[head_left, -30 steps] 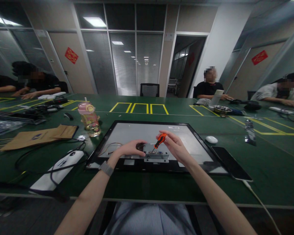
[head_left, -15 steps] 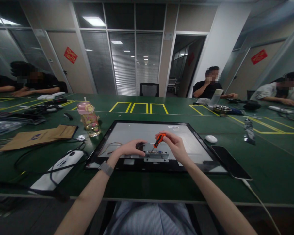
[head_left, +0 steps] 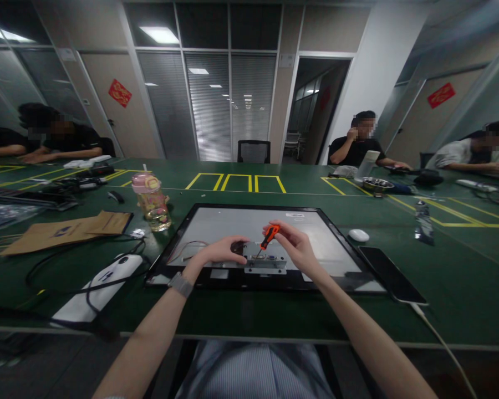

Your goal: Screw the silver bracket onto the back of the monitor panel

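Note:
A flat display panel with a black frame lies face down on the green table, its grey back up. On its near edge sits a metal bracket with a small circuit board. My right hand grips an orange and black screwdriver, tilted, its shaft pointing down at the bracket's left part. Whether the tip sits in a screw is too small to tell. My left hand, thumb and fingers curled, pinches a small dark part at the bracket's left end. Thin wires lie on the panel left of it.
Left of the panel are a pink-lidded bottle, brown paper envelopes and a white power strip crossed by black cables. To the right lie a white earbud case and a phone on a charging cable. Other people sit across the table.
My hands stay almost in place; the screwdriver's handle has turned slightly and shifted a little left. Across the table, a person on the right has shifted an arm.

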Available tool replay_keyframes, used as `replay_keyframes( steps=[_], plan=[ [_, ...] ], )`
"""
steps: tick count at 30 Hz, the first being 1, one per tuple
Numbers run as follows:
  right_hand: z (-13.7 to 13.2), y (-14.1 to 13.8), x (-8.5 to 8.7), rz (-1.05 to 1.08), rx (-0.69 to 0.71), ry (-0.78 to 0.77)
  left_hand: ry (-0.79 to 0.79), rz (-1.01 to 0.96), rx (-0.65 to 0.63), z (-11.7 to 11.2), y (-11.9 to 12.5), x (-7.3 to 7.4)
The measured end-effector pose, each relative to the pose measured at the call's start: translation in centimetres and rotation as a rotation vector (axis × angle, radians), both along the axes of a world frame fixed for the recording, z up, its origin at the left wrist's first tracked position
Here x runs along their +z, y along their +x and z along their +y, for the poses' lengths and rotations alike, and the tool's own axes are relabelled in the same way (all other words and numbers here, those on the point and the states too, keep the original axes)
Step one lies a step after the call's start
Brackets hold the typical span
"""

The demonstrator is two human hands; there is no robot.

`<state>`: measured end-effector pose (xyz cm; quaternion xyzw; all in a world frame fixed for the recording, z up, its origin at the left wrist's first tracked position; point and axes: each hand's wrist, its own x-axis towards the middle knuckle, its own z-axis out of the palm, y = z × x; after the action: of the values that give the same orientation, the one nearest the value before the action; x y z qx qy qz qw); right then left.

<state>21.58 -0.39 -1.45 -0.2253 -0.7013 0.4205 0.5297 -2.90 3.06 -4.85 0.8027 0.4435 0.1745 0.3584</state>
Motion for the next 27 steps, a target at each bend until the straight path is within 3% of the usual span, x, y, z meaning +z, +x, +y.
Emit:
replay_keyframes(
  steps=[6, 17, 24, 27],
  plan=[
    [-0.4, -0.2, 0.3, -0.002, -0.021, 0.045, 0.014, -0.015, -0.019, 0.1, 0.0, -0.1],
    [0.6, 0.8, 0.4, -0.111, 0.071, 0.043, 0.006, 0.009, -0.003, 0.0, 0.0, 0.0],
    [1.0, 0.5, -0.4, -0.13, -0.326, 0.235, 0.008, -0.009, -0.019, 0.3, -0.1, -0.4],
    [0.7, 0.3, -0.2, -0.15, -0.271, 0.229, 0.01, -0.006, -0.014, 0.3, 0.0, -0.4]
  ],
)
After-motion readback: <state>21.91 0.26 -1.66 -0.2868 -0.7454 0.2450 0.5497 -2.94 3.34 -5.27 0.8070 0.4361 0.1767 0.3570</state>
